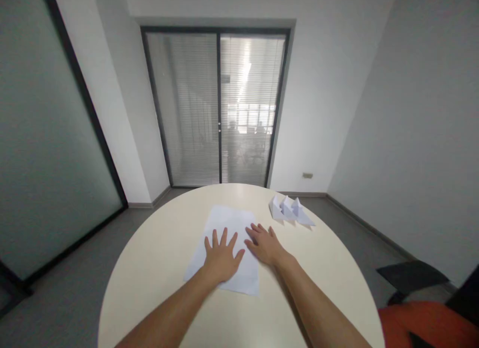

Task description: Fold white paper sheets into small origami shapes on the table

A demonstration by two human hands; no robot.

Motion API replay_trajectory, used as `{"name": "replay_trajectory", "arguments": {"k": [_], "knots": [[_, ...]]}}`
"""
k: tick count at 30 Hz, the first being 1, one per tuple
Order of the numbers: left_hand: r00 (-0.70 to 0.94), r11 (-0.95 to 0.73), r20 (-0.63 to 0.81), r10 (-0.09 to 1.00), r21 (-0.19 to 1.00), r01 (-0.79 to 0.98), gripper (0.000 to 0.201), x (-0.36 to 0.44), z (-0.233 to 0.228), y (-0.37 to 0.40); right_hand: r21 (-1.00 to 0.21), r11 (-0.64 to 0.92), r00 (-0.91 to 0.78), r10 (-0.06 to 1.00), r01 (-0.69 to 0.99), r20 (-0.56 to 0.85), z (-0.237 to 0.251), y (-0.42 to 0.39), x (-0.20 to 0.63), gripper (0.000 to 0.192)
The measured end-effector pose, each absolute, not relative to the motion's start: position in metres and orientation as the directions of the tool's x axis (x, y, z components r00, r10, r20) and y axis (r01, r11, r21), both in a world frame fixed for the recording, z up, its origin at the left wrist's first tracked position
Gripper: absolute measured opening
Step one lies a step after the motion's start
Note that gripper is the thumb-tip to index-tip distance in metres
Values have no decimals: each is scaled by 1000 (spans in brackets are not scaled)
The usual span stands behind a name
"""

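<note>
A white sheet of paper (228,228) lies flat on the round cream table (157,268). My left hand (220,258) rests palm down on the sheet's near half, fingers spread. My right hand (264,244) lies flat on the sheet's right edge, fingers pointing left and away. Neither hand grips anything. Three folded white paper shapes (290,210) stand in a row at the far right of the table, a short way beyond my right hand.
A dark-framed glass door with blinds (219,108) stands behind the table. A frosted glass wall (41,138) runs along the left. At the lower right are an orange seat (422,323) and a black chair part (409,275).
</note>
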State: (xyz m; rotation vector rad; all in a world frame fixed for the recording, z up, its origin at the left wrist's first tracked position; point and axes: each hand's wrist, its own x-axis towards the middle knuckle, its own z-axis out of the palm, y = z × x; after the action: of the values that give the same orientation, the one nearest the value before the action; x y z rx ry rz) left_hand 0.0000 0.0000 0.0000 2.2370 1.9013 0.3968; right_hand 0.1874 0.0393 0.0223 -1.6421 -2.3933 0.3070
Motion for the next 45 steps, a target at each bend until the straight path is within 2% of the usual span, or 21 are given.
{"name": "replay_trajectory", "arguments": {"k": [3, 6, 10, 13, 16, 19, 21, 23, 25, 26, 29, 31, 33, 36, 41, 45], "knots": [[91, -96, 31, 995, 247, 964, 68, -15, 4, 11, -223, 206, -146, 955, 953, 259, 24, 46, 208, 42], [-1, 3, -13, 1000, 200, 980, 68, -33, 9, 27, -276, -5, 120, 907, 961, 403, 24, 54, 228, 39], [-81, 89, -62, 995, 153, 984, 62, -47, 20, 42, -342, -96, 233, 893, 935, 386, 15, 65, 246, 37], [-95, 95, -8, 995, 127, 987, 62, -35, 26, 38, -388, -92, 245, 898, 917, 365, 6, 73, 252, 38], [16, -39, 94, 995, 252, 967, 51, -11, 22, 26, -452, -28, 221, 898, 892, 381, 5, 79, 254, 38], [58, -112, 149, 987, 386, 916, 57, 7, 15, 17, -489, 88, 150, 891, 868, 428, 12, 82, 250, 37], [87, -171, 177, 980, 540, 824, 55, 12, 14, 16, -509, 211, 92, 857, 834, 506, 21, 79, 242, 36], [69, -175, 172, 983, 742, 647, 52, 12, 16, 16, -496, 315, 42, 812, 809, 583, 32, 72, 228, 33], [28, -128, 127, 992, 919, 373, 51, 8, 21, 19, -433, 436, -81, 773, 789, 630, 42, 61, 209, 31], [11, -100, 100, 995, 970, 220, 51, 6, 23, 20, -398, 487, -142, 753, 777, 643, 47, 56, 200, 30], [-14, -35, 33, 999, 986, -163, 47, 0, 27, 26, -243, 642, -384, 674, 727, 631, 57, 41, 175, 29], [-44, 4, -18, 999, 952, -307, 41, -2, 27, 31, -153, 717, -517, 617, 680, 593, 58, 34, 166, 28], [-113, 20, -68, 991, 925, -381, 36, -3, 25, 36, -127, 742, -558, 594, 658, 580, 56, 32, 161, 25], [-166, 23, -104, 981, 903, -428, 30, -5, 23, 41, -167, 724, -505, 608, 669, 612, 52, 33, 161, 21], [-149, 51, -131, 980, 892, -448, 28, -5, 25, 39, -314, 706, -397, 647, 635, 651, 52, 33, 161, 16], [-170, 35, -118, 978, 902, -430, 28, -5, 24, 37, -369, 709, -396, 665, 600, 633, 51, 34, 160, 17]]}}
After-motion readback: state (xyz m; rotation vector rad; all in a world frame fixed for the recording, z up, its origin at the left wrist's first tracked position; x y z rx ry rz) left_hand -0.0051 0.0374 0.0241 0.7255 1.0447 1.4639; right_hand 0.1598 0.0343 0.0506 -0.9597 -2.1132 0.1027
